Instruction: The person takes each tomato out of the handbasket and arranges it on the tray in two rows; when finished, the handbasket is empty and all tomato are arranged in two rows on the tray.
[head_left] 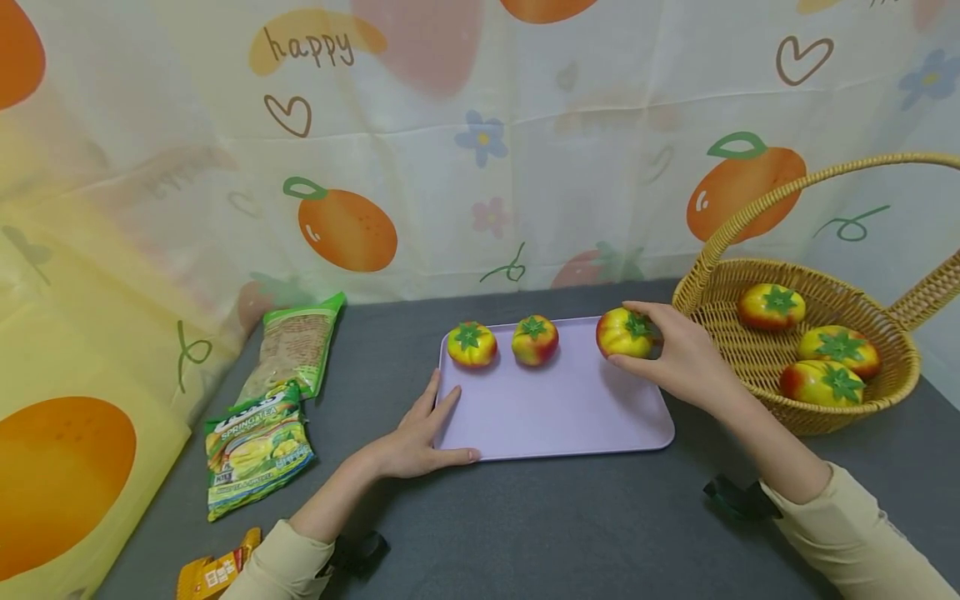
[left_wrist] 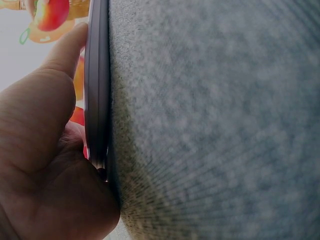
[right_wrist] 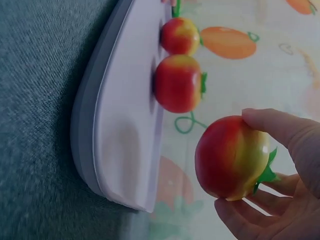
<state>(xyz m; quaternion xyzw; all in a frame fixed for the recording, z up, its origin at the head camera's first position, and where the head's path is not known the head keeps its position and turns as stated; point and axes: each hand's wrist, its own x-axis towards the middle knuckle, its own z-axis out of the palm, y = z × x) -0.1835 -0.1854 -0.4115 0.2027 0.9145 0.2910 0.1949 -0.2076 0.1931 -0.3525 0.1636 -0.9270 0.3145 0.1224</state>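
Note:
My right hand [head_left: 686, 354] pinches a red-and-yellow tomato [head_left: 622, 333] with a green star-shaped top, thumb on one side and fingers on the other. In the right wrist view this tomato [right_wrist: 232, 157] hangs just off the lilac tray [right_wrist: 122, 135]. Two similar tomatoes sit on the tray [head_left: 555, 417] along its back: one at the left corner [head_left: 472, 345], another beside it [head_left: 535, 341]. My left hand [head_left: 412, 437] rests with spread, straight fingers at the tray's front left corner. In the left wrist view its thumb [left_wrist: 62, 57] lies along the tray rim [left_wrist: 97, 80].
At the right stands a wicker basket [head_left: 806, 421] with a tall handle, holding three more tomatoes [head_left: 772, 307]. On the left lie a green-edged packet [head_left: 296, 346], a green-and-yellow snack bag [head_left: 258, 450] and an orange wrapper [head_left: 213, 575]. A printed cloth [head_left: 420, 183] hangs behind the dark table.

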